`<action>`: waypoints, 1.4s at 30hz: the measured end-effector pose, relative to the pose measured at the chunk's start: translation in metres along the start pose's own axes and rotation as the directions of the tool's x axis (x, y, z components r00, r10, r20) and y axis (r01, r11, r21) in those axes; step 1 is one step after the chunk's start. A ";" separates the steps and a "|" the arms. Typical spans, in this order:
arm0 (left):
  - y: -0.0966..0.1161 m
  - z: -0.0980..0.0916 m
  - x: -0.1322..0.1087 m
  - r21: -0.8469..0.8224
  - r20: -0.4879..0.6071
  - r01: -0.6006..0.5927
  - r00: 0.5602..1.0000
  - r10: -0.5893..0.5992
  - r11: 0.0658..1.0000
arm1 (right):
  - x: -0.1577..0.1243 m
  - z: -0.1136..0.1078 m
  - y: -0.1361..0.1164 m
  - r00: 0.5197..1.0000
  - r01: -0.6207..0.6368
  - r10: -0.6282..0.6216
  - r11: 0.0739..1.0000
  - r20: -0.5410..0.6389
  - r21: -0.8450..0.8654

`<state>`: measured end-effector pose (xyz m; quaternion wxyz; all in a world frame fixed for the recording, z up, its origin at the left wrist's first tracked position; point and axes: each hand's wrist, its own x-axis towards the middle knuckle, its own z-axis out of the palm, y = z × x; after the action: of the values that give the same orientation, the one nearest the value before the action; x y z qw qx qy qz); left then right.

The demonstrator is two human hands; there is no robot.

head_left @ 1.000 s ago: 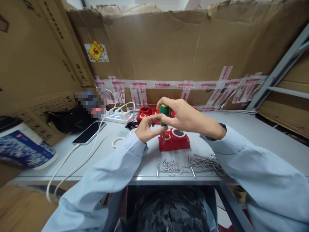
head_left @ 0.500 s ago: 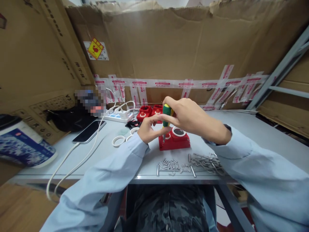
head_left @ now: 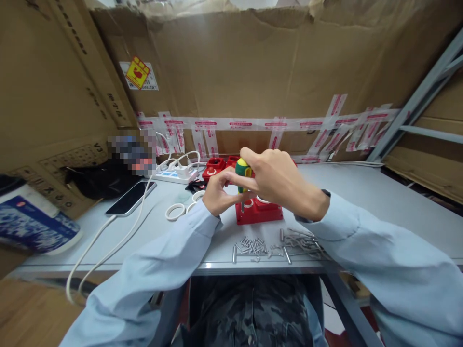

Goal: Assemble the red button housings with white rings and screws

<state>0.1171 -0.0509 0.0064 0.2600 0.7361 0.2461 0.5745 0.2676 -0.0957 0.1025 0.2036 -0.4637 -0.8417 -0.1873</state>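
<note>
A green and yellow screwdriver (head_left: 243, 169) stands nearly upright over the left part of a red box (head_left: 261, 214). My right hand (head_left: 275, 177) is closed round its handle from the right. My left hand (head_left: 218, 192) pinches at the lower handle and shaft from the left. The metal shaft points down at the box's left side, where a white ring shows; the tip's exact contact is too small to tell. My right hand partly hides a second, larger white ring on the box.
Small screws (head_left: 253, 246) and longer metal pieces (head_left: 302, 241) lie near the table's front edge. White rings (head_left: 175, 212), a phone (head_left: 130, 198), a power strip (head_left: 175, 174) and a large tub (head_left: 36, 219) are to the left. More red boxes (head_left: 213, 167) stand behind my hands.
My right hand has turned a little round the screwdriver, and its wrist has shifted left, covering more of the larger ring. The handle's top leans differently. The whole view has moved slightly.
</note>
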 end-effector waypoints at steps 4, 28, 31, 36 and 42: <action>-0.001 -0.006 0.000 0.024 0.067 -0.006 0.998 0.004 1.000 | -0.005 -0.001 0.000 0.987 0.153 -0.160 0.975 0.031 0.160; 0.001 0.002 -0.001 -0.068 -0.081 -0.102 0.992 0.096 0.992 | -0.004 0.003 -0.004 0.999 0.049 -0.048 0.989 -0.012 0.139; 0.003 0.000 -0.003 -0.129 0.035 -0.052 0.998 0.057 0.990 | -0.006 -0.001 0.000 0.987 0.133 -0.152 0.955 0.050 0.265; 0.005 0.001 -0.005 -0.066 0.048 -0.033 0.998 0.036 0.997 | -0.002 0.002 -0.002 0.999 0.022 -0.026 0.993 0.027 0.117; 0.005 -0.004 -0.006 -0.033 0.000 -0.020 1.000 0.020 0.999 | -0.003 0.001 -0.002 0.997 0.068 -0.072 0.989 0.025 0.134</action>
<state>0.1120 -0.0577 0.0061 0.2663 0.7343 0.2291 0.5809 0.2671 -0.0977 0.0998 0.2147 -0.4220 -0.8711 -0.1308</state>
